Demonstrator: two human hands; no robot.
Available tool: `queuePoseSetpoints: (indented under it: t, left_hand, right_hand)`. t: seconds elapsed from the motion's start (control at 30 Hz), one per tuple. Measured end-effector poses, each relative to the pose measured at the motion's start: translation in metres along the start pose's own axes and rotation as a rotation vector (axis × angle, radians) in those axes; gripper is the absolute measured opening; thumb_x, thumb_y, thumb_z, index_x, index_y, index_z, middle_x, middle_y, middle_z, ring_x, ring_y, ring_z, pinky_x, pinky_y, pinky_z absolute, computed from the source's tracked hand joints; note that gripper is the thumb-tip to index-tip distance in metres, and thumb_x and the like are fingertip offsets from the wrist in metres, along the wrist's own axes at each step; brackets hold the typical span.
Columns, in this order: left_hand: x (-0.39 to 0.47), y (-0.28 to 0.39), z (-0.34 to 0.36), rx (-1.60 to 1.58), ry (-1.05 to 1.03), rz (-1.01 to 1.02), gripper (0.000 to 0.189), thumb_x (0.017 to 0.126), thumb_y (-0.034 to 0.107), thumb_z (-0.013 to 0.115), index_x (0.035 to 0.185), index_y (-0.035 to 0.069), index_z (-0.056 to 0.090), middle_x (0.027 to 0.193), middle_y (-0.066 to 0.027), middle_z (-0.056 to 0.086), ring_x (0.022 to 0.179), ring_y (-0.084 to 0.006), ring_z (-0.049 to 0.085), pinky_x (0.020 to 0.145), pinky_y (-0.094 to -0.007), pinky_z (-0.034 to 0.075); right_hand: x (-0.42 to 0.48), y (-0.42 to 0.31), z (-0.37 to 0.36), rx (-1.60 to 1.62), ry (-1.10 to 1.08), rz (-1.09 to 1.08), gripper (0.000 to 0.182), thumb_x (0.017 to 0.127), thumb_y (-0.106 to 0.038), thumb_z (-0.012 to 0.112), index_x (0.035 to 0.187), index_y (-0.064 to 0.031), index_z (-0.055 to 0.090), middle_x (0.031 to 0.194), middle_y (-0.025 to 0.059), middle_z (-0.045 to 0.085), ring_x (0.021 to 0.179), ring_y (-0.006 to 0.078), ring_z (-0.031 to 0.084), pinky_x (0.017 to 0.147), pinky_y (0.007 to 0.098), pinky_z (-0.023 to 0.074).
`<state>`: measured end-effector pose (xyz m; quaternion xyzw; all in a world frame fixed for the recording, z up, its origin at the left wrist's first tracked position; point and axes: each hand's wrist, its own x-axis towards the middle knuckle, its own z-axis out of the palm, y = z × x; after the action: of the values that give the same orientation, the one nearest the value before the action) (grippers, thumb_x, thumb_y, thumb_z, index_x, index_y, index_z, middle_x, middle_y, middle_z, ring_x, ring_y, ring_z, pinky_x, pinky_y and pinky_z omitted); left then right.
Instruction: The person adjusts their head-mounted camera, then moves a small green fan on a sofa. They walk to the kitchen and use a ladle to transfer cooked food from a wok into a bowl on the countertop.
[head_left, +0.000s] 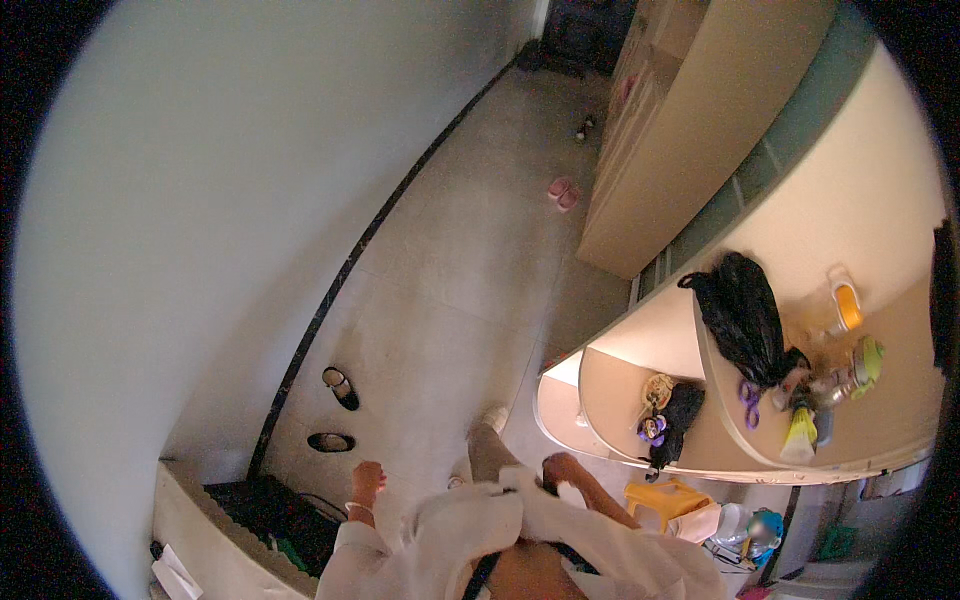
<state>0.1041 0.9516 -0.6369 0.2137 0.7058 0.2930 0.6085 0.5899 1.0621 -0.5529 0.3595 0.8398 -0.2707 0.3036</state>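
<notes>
My left hand (367, 480) hangs at my side over the floor, its fingers curled in and nothing visible in them. A thin bracelet circles that wrist. My right hand (566, 471) is in front of my body beside my white top (469, 517), partly blurred. A dark patch lies under it, and I cannot tell whether it holds something. One foot in a pale shoe (493, 418) is stepped forward on the tiled floor (450, 300). Two dark shoes (341, 388) lie apart, ahead of my left hand.
Rounded shelves (757, 450) on the right carry a black plastic bag (739, 315), purple-handled scissors (748, 403) and an orange-lidded container (847, 306). Under them stands a yellow plastic stool (664, 501). Pink slippers (563, 194) lie by a tall cabinet (697, 142). A wall (187, 225) runs along the left.
</notes>
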Motion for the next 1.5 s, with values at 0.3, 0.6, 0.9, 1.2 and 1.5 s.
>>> queuePoseSetpoints:
  t: [0.3,0.6,0.9,1.2,1.5]
  left_hand:
    - [0.061,-0.002,0.041,-0.416,0.137,-0.029,0.012,0.082,0.021,0.055,0.086,0.010,0.059,0.082,-0.0089,0.060,0.070,-0.0228,0.060,0.062,-0.0352,0.050]
    - [0.126,0.103,0.022,1.100,0.182,0.278,0.016,0.076,0.019,0.060,0.087,0.008,0.063,0.078,-0.0133,0.062,0.071,-0.0323,0.060,0.067,-0.0422,0.050]
    - [0.359,0.477,0.073,0.160,0.236,0.371,0.026,0.085,0.013,0.058,0.109,0.003,0.055,0.082,-0.0080,0.061,0.060,-0.0165,0.058,0.053,-0.0282,0.049]
    - [0.382,0.821,0.268,0.120,-0.235,0.764,0.036,0.088,0.013,0.057,0.123,0.007,0.051,0.100,-0.0093,0.062,0.079,-0.0126,0.059,0.066,-0.0257,0.049]
    - [0.455,0.915,0.328,0.328,-0.200,0.639,0.038,0.086,0.015,0.060,0.122,0.007,0.054,0.108,-0.0147,0.062,0.083,-0.0191,0.063,0.068,-0.0293,0.051]
  right_hand:
    - [0.120,0.124,-0.150,0.542,0.409,0.037,0.020,0.069,-0.021,0.065,0.068,-0.0027,0.058,0.065,0.0123,0.059,0.064,0.0267,0.060,0.061,0.0382,0.0502]
    - [0.208,0.174,-0.360,1.203,0.547,0.078,0.032,0.085,-0.024,0.054,0.103,0.0019,0.055,0.081,0.0162,0.064,0.065,0.0237,0.064,0.065,0.0366,0.0511]
    - [0.226,0.221,-0.565,1.348,0.870,0.279,0.057,0.088,-0.021,0.055,0.137,-0.0069,0.029,0.090,0.0107,0.061,0.064,0.0187,0.060,0.060,0.0322,0.0504]
    - [0.238,0.347,-0.616,1.494,1.213,0.317,0.052,0.090,-0.018,0.055,0.135,-0.0059,0.032,0.085,0.0078,0.061,0.058,0.0152,0.059,0.055,0.0290,0.0508]
    - [0.290,0.499,-0.734,1.409,1.006,0.399,0.045,0.088,-0.013,0.054,0.130,-0.0021,0.040,0.084,0.0075,0.059,0.063,0.0144,0.060,0.059,0.0279,0.0512]
